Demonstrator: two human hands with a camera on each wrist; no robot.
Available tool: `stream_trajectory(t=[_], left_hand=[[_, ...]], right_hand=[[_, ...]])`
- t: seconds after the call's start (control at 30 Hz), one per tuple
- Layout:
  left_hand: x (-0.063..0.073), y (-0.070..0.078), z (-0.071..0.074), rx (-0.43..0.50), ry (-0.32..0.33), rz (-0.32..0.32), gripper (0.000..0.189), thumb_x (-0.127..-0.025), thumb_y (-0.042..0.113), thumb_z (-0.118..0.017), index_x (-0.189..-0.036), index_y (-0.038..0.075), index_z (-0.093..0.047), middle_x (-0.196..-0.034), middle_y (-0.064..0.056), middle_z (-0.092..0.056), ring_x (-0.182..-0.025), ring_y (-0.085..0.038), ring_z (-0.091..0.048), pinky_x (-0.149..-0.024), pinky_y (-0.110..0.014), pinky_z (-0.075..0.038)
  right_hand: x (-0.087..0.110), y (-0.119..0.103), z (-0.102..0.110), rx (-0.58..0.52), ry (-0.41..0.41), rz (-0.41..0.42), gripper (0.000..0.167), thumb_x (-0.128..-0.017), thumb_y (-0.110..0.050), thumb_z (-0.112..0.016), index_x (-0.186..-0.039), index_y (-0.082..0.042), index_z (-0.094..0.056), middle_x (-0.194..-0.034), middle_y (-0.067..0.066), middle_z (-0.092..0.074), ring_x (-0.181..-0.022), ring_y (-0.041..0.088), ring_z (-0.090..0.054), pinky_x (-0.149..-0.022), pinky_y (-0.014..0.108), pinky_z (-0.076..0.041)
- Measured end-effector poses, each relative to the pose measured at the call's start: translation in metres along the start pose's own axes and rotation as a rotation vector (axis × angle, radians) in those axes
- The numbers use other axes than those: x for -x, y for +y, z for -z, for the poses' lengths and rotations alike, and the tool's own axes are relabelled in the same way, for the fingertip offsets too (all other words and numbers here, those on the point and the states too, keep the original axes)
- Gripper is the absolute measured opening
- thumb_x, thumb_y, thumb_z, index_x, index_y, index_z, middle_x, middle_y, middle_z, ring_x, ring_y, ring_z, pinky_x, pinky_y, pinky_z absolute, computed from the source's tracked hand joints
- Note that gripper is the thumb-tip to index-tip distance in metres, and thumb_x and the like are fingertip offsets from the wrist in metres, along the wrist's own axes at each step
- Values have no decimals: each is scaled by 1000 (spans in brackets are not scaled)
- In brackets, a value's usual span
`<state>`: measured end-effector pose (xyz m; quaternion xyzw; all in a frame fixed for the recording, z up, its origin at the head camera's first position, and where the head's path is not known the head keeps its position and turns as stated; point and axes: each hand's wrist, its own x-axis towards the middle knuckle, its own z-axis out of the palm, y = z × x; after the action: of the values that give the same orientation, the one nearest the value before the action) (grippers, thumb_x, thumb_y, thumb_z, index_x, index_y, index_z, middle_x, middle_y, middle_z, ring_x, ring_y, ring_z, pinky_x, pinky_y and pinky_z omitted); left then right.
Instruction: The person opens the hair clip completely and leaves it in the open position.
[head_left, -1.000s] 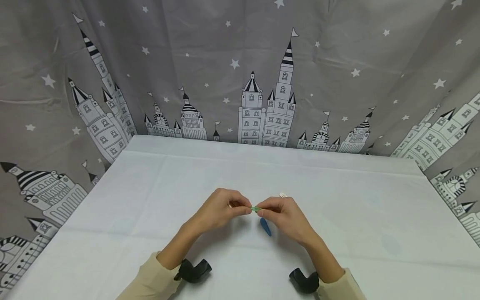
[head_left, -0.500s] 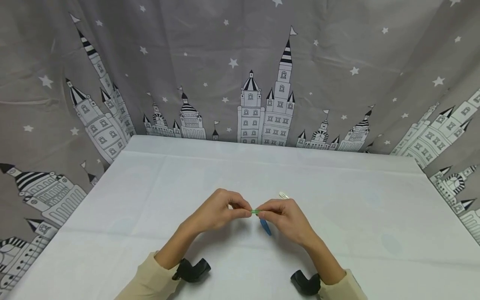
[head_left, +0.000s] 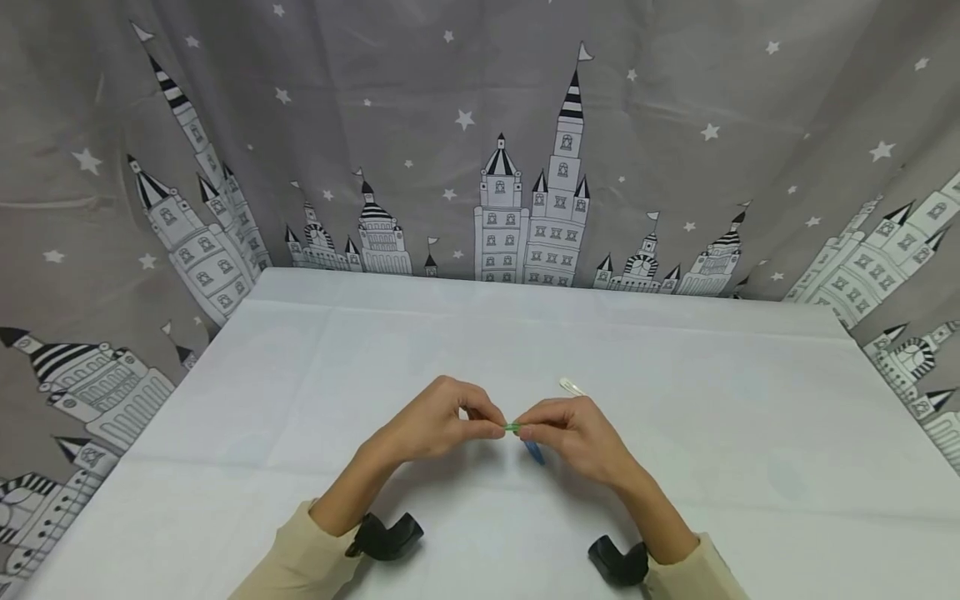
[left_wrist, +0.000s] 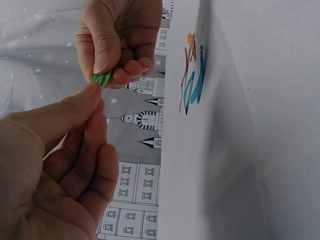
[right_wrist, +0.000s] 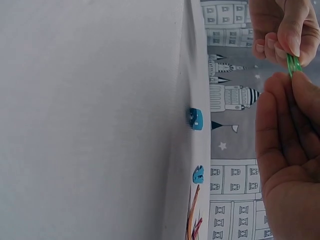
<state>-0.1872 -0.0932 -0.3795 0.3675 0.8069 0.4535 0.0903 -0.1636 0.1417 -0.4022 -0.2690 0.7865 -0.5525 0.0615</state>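
Between my two hands is a small green hair clip point(head_left: 512, 427), held above the table. My left hand point(head_left: 446, 425) pinches one end of it between thumb and index finger. The other end is pinched by the thumb and index finger of my right hand point(head_left: 573, 435). The fingertips hide much of the clip, though its slotted green middle shows in the left wrist view point(left_wrist: 102, 78). Just under the right hand lies a blue hair clip point(head_left: 534, 452), partly covered. A pale hair clip point(head_left: 570, 387) lies behind that hand's knuckles.
A white cloth covers the table point(head_left: 337, 333), with a grey castle-print curtain point(head_left: 420, 125) behind it. Orange point(left_wrist: 191, 40) and blue point(left_wrist: 200, 75) clips lie together in the left wrist view. Two small blue pieces point(right_wrist: 196, 119) show in the right wrist view.
Both hands still pinch the green clip, which has dropped slightly and turned a little. More of the pale clip shows, and less of the blue one.
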Motion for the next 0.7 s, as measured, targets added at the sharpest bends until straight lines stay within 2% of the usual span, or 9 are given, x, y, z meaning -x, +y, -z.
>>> stream_trajectory(t=[0.13,0.33,0.5,0.7], left_hand=[[0,2,0,4,-16,2,6,-87,9,-76,-91,7,-79,-82,12,-70,-76,-8,-62,-70,-34,-50],[0,2,0,22,-35,-5,6,-87,10,-75,-90,7,-79,-83,11,-70,-77,-8,-62,-69,-35,-51],[1,1,1,38,-46,-3,5,-88,11,-75,-89,7,-79,-83,11,-69,-77,-8,-61,-69,-34,-50],[1,1,2,6,2,10,5,-87,12,-76,-91,11,-79,-83,12,-68,-77,-8,-60,-71,-33,-50]], right_hand=[[1,1,1,2,-18,16,13,-91,-8,-69,-98,1,-77,-94,11,-73,-82,14,-62,-72,28,-51],[2,2,2,12,-32,54,13,-91,-7,-69,-97,1,-77,-88,10,-72,-71,11,-52,-64,25,-44],[2,3,1,-14,-44,49,12,-91,-7,-69,-96,1,-77,-89,12,-72,-73,11,-54,-65,25,-45],[2,-2,-3,6,24,-7,13,-93,-9,-68,-98,-1,-77,-93,7,-73,-80,15,-60,-71,27,-50]])
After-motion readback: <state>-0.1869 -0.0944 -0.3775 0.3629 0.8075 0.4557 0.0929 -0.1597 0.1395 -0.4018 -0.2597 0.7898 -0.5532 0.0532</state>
